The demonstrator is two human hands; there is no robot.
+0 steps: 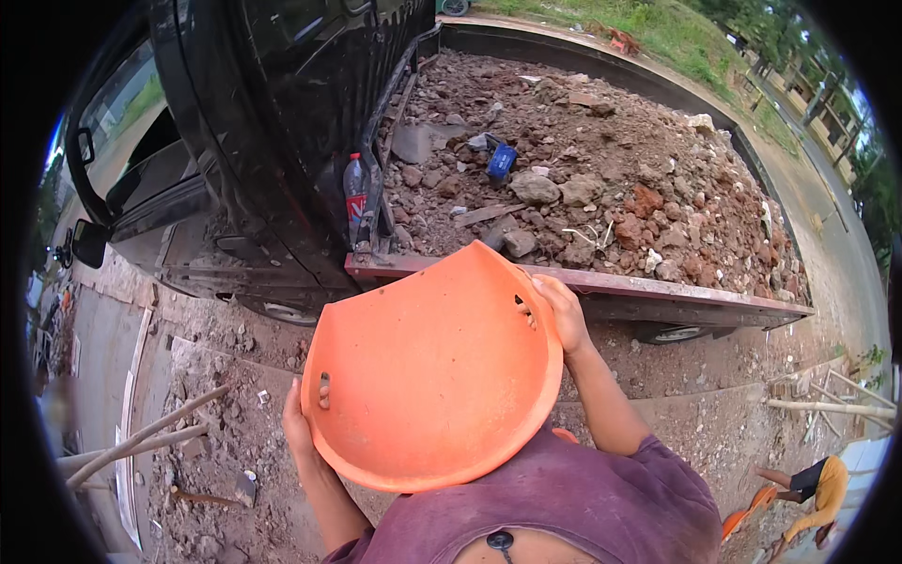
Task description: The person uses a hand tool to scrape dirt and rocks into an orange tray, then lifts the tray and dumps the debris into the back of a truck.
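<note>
I hold a large orange plastic basin with both hands, tilted up so its empty inside faces me. My left hand grips its lower left rim through a handle hole. My right hand grips the upper right rim at the other handle hole. The basin's far rim is level with the side wall of a truck bed. The bed is heaped with red-brown rubble and stones.
A black truck cab stands at the left with its door open. A plastic bottle is wedged behind the cab. Wooden poles lie on the dirt at lower left. Another person in yellow bends at lower right.
</note>
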